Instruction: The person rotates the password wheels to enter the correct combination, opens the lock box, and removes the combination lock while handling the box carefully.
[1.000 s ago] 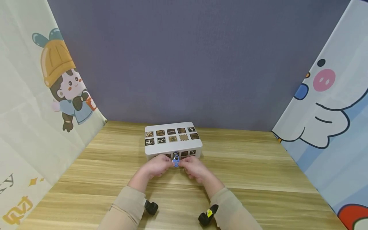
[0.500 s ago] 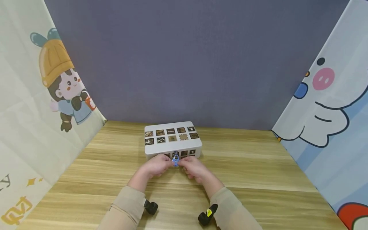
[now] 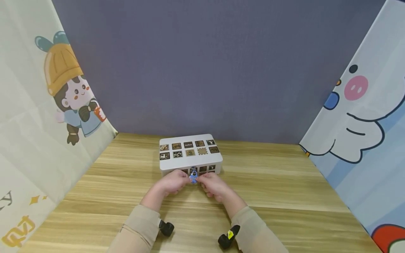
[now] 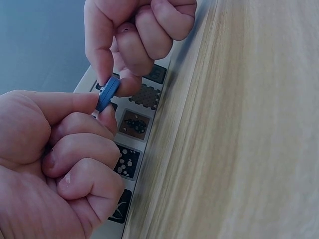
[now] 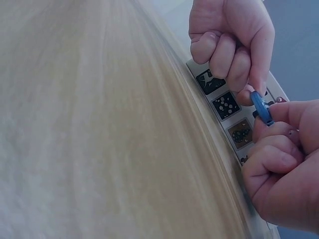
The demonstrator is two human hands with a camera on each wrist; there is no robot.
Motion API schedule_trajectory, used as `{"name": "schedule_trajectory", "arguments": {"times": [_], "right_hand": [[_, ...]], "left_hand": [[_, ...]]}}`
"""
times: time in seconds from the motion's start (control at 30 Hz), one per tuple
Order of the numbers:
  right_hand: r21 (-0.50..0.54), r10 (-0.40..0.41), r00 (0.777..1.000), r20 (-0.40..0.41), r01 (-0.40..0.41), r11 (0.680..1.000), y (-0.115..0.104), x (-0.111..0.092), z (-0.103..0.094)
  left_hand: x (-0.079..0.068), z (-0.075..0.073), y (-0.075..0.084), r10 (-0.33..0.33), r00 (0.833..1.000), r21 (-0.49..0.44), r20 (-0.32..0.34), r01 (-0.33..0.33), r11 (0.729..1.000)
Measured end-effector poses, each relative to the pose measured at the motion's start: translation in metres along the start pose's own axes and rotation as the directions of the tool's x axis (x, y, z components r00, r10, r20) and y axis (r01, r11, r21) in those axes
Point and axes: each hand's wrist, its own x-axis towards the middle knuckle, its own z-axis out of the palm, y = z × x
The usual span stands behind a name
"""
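Note:
A small blue padlock (image 3: 193, 178) with a shiny shackle hangs at the front clasp of a white tin box (image 3: 181, 162) printed with dark square pictures. My left hand (image 3: 172, 181) pinches the padlock's left side between thumb and forefinger, the other fingers curled in. From the opposite side, my right hand (image 3: 216, 185) pinches it the same way. Close up in the left wrist view, the blue padlock body (image 4: 108, 93) shows edge-on between both hands' fingertips, in front of the box's printed side. Fingers cover part of its faces, and the keyhole cannot be made out.
The box stands on a wood-grain table (image 3: 269, 182) near a dark grey-blue back panel (image 3: 215, 70). Cartoon-printed cloths hang at the left (image 3: 28, 105) and right (image 3: 373, 133). Black wrist cameras sit on both sleeves, over the table's near part.
Both hands keep their pinch on the padlock in the same place. Only a very slight shift of the whole head view shows; the box stays where it was.

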Motion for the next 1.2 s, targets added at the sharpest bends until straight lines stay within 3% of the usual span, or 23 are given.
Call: {"name": "schedule_trajectory", "arguments": {"times": [0.73,1.2], "right_hand": [[-0.048,-0.021,1.000,0.012,0.021,0.999,0.004,0.000,-0.009],[-0.031,-0.049,0.996,-0.074,0.047,0.998,0.004,0.002,-0.012]], "left_hand": [[-0.004,0.000,0.001,-0.004,1.000,0.012,-0.030,0.004,1.000],[-0.004,0.001,0.000,-0.025,0.999,-0.010,-0.038,0.024,1.000]]}}
